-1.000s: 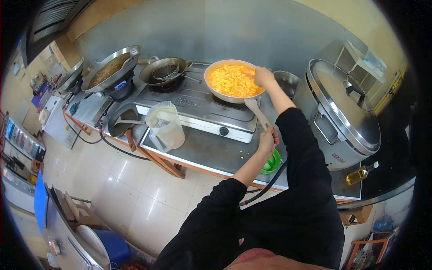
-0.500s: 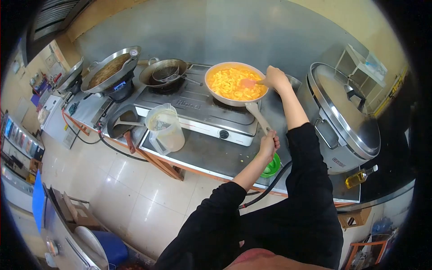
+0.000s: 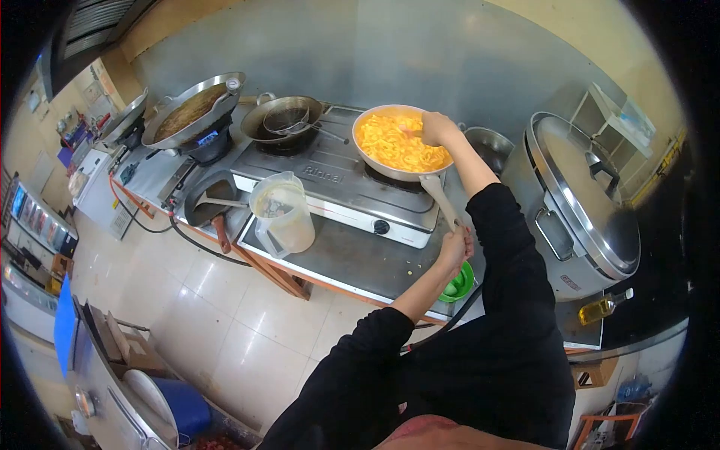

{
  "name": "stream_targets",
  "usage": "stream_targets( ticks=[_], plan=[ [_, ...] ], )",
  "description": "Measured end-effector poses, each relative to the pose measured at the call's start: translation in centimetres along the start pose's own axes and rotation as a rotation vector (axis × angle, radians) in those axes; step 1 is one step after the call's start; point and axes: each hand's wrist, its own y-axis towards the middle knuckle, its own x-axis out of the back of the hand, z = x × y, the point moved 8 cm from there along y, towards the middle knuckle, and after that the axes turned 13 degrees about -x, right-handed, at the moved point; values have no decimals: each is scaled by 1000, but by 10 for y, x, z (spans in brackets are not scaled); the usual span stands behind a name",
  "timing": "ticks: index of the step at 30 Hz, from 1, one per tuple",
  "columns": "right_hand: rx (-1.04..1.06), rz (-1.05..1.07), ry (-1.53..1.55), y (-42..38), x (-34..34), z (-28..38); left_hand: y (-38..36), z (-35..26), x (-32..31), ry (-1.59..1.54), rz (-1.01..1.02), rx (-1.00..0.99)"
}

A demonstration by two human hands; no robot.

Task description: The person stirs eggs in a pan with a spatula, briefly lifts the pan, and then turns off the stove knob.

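My left hand (image 3: 454, 249) is wrapped round the pale handle of a frying pan (image 3: 431, 177), which sits on the right burner of the gas stove (image 3: 322, 178). Yellow-orange scrambled egg (image 3: 397, 146) fills the pan. Over its right far side, my right hand (image 3: 438, 129) is closed on a spatula (image 3: 410, 133); most of the tool is hidden by the hand and the egg. Below my left hand, a green bowl (image 3: 463, 283) stands at the counter's front, partly behind my arm.
A cloudy plastic jug (image 3: 289, 217) stands before the stove. A wok (image 3: 259, 124) with a strainer occupies the left burner, and an oil-filled wok (image 3: 174, 124) is further left. To the right are a large lidded cooker (image 3: 559, 251) and an oil bottle (image 3: 600, 307).
My right hand has moved left over the pan, covering more of the spatula, and the egg has shifted. My left hand keeps its hold on the handle. The view has turned slightly.
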Motion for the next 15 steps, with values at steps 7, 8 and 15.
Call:
stream_targets(
  ticks=[7, 8, 15],
  plan=[
    [5, -16, -172, -67, 61, 3, 1, 3, -1, -32, 18, -15],
    [-54, -54, -135, -64, 70, -8, 1, 2, -2, -33, -2, -19],
    [-332, -148, 100, -7, 27, -79, 5, 5, 1, -9, 30, -36]
  ],
)
